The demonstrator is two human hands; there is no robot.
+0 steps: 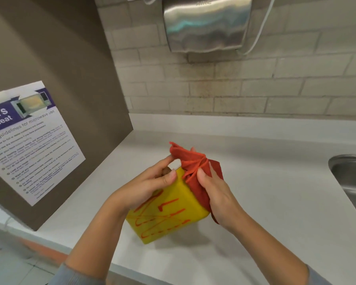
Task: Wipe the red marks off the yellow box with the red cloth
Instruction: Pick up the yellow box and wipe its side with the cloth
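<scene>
- Yellow box sits tilted above the white counter, left of the sink, red marks scrawled across its near face.
- Left hand grips the box's upper left corner, fingers curled around it.
- Right hand clutches the bunched red cloth against the box's right top edge.

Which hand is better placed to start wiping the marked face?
The right hand. It already grips the red cloth bunched against the yellow box, beside the red marks. The left hand steadies the box's top.
</scene>
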